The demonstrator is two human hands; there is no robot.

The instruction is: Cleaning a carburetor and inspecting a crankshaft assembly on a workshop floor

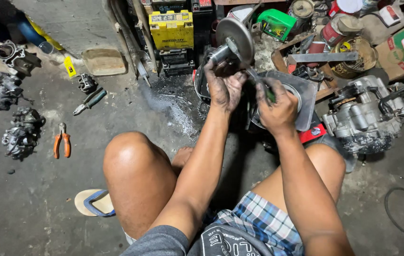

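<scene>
Plainly, the work sits between the person's knees on the stained concrete floor (pixel 36 208): the left hand (pixel 224 87) is closed around the stubby shaft of a round metal pulley disc (pixel 234 37), holding it up off the ground with the disc face tilted toward the camera, while the right hand (pixel 277 108) is wrapped tight around the green handle of a screwdriver (pixel 251 76), whose shank runs up and left to meet the disc near its hub. The disc looks like solid machined steel, so it should be heavy for its size, rigid, and not fragile; its face is smooth and probably greasy, which makes the rim a poor place to grasp. The shaft, where the left hand already has it, seems the sounder hold, since fingers can close fully round it. The screwdriver is light and stiff, but its tip could skid on the polished metal if pushed at an angle. Just below the hands lies a flat grey metal cover plate (pixel 306 97), and to the right, near the person's knee, rests a grimy engine case (pixel 363 116). Well apart on the left lie orange-handled pliers (pixel 61 140) and several dirty carburettor bodies (pixel 22 135). A yellow battery (pixel 171 29) stands against the back, beyond the disc.
</scene>
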